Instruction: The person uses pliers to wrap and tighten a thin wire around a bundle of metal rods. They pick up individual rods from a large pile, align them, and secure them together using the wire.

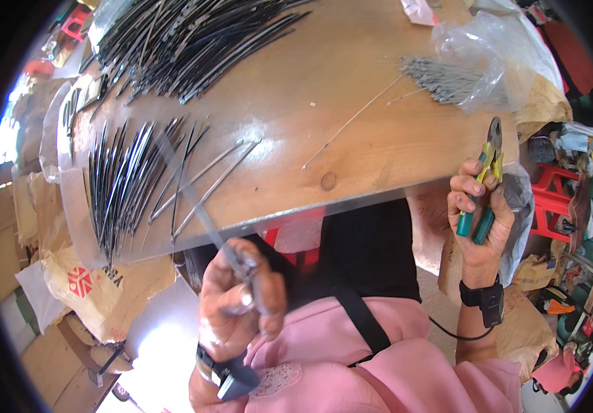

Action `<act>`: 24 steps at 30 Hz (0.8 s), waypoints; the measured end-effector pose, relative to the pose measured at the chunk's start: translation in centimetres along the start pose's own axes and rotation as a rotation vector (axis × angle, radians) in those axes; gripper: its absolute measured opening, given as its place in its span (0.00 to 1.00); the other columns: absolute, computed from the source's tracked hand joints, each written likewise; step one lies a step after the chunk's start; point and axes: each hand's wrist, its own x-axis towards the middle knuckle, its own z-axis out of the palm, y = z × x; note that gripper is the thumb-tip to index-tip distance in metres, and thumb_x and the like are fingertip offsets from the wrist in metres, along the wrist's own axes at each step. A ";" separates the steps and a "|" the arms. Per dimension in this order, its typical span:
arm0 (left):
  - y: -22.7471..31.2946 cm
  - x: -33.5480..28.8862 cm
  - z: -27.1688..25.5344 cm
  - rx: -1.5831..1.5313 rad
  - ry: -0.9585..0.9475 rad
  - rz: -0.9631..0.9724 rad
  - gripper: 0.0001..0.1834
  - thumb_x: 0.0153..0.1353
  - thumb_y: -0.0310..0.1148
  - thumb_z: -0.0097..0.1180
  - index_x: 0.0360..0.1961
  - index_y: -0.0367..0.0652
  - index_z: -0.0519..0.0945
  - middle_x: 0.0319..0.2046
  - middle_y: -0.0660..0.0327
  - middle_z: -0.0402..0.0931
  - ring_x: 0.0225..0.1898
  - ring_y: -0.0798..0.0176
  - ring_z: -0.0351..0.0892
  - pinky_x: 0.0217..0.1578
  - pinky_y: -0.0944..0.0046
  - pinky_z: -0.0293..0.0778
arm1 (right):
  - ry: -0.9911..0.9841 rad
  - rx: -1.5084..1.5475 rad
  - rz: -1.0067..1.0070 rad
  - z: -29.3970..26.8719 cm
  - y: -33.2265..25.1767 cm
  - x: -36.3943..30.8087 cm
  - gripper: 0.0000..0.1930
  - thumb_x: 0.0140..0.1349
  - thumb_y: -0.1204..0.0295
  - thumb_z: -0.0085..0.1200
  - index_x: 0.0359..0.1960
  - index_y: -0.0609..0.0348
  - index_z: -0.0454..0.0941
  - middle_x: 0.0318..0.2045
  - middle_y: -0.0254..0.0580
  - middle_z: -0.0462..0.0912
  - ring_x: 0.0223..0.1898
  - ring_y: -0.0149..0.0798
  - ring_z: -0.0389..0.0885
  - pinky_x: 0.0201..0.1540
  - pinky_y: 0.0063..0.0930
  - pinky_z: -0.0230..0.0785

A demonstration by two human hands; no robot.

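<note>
In front of my body, my left hand [231, 306] is closed on a long, thin grey rod [203, 219] that slants up and left over the table; both are smeared by motion. My right hand [483, 213], beyond the table's right side, is wrapped round pliers [487, 162] with green and yellow handles and the jaws pointing up. Under the rod's far end lies a spread bundle of dark thin rods [121, 175]. A few lighter rods [220, 168] rest just right of it, nearest to my left hand.
A large heap of dark rods [186, 48] covers the table's far left. Thin grey wires [441, 79] lie partly under clear plastic [482, 55] at far right. One single wire [351, 124] crosses the wooden tabletop [276, 103]. A red stool [554, 196] stands off to the right.
</note>
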 end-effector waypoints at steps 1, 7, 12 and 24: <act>-0.3 0.8 0.3 0.070 -0.014 -0.023 0.22 0.56 0.25 0.62 0.52 0.34 0.72 0.20 0.47 0.75 0.15 0.55 0.73 0.12 0.62 0.68 | -0.036 0.024 0.007 -0.1 0.9 0.2 0.11 0.59 0.73 0.63 0.41 0.60 0.77 0.48 0.42 0.72 0.42 0.36 0.71 0.38 0.30 0.67; -1.5 2.6 0.6 0.568 0.096 -0.075 0.07 0.64 0.21 0.55 0.43 0.33 0.76 0.26 0.54 0.80 0.19 0.69 0.74 0.21 0.71 0.69 | -0.028 -0.739 -0.128 3.9 2.5 0.3 0.08 0.56 0.76 0.64 0.36 0.64 0.80 0.46 0.50 0.76 0.37 0.35 0.75 0.40 0.30 0.69; -2.3 1.3 -0.4 0.795 0.094 -0.048 0.01 0.65 0.22 0.55 0.36 0.37 0.76 0.25 0.59 0.81 0.20 0.75 0.74 0.22 0.76 0.68 | -0.199 -1.305 -0.266 5.6 2.3 1.0 0.07 0.55 0.78 0.64 0.34 0.67 0.80 0.44 0.50 0.78 0.37 0.33 0.76 0.41 0.26 0.70; -1.2 1.0 -1.8 0.804 0.020 -0.158 0.02 0.64 0.20 0.55 0.34 0.35 0.75 0.25 0.60 0.80 0.24 0.75 0.75 0.26 0.75 0.70 | -0.454 -1.790 -0.267 7.5 4.6 2.0 0.07 0.52 0.77 0.63 0.32 0.63 0.79 0.44 0.48 0.77 0.40 0.37 0.76 0.41 0.30 0.70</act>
